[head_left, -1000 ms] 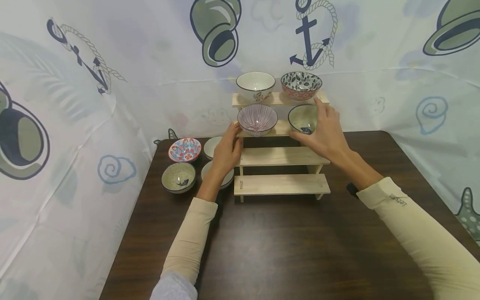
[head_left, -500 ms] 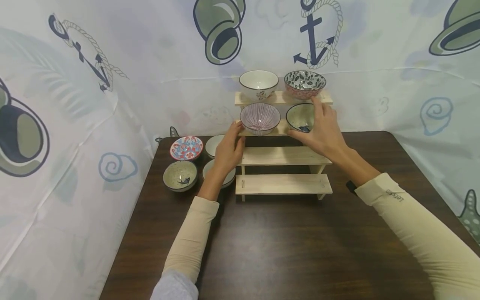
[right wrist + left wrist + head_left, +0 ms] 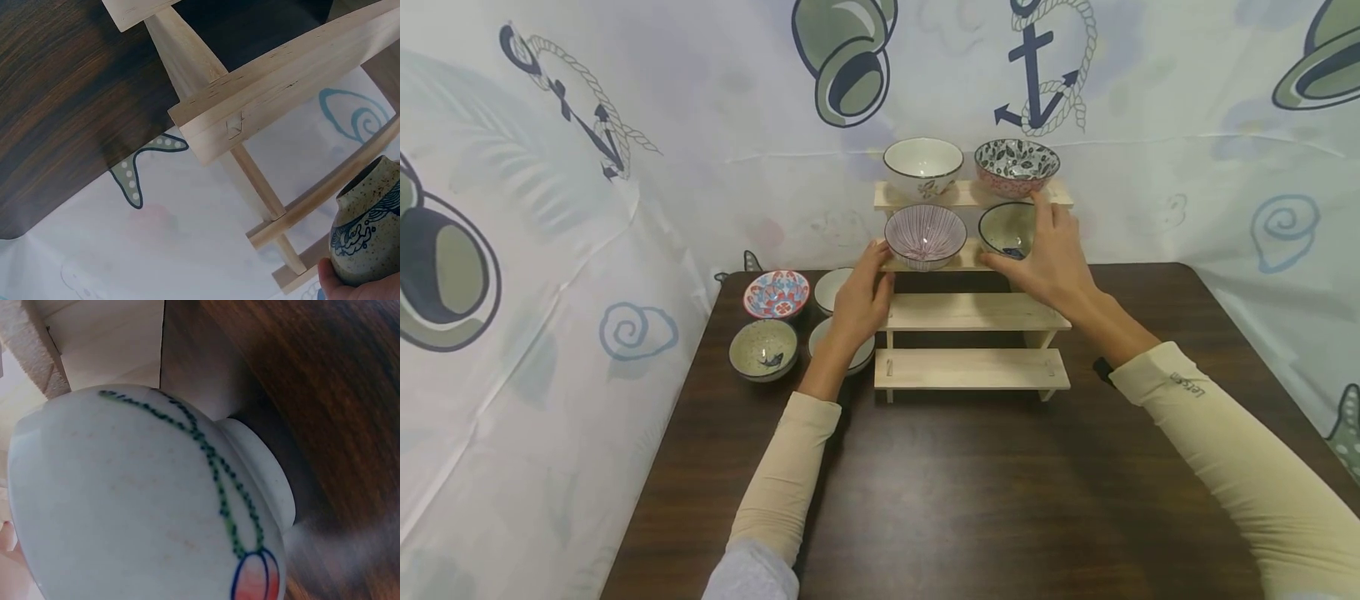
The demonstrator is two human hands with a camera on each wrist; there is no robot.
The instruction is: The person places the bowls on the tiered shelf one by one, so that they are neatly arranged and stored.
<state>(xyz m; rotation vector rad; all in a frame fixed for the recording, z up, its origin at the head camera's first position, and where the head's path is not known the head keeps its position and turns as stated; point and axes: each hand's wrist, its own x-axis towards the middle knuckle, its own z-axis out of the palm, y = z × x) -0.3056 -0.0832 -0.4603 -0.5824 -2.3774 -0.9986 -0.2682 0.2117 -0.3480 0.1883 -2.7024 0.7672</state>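
Note:
My right hand (image 3: 1052, 254) grips the olive speckled bowl (image 3: 1006, 227) at the right of the second shelf from the top, thumb at the near side and fingers at the right rim. In the right wrist view this bowl (image 3: 369, 228) shows a dark blue pattern, with fingers (image 3: 350, 289) against it. My left hand (image 3: 859, 304) reaches to the left end of that shelf, fingertips right at the edge beside the purple striped bowl (image 3: 925, 237). Below my left wrist, a white bowl (image 3: 125, 494) with green and red decoration fills much of the left wrist view.
The pale wooden four-step stand (image 3: 972, 368) stands on a dark table (image 3: 955, 500). Its top shelf bears a white bowl (image 3: 922, 171) and a red-and-black patterned bowl (image 3: 1017, 171). Left of it are a red-blue bowl (image 3: 777, 294), another olive bowl (image 3: 763, 348) and pale bowls (image 3: 832, 290).
The head view has shifted slightly, so the scene sits a little to the right. My right hand stays at the olive bowl, my left at the shelf end.

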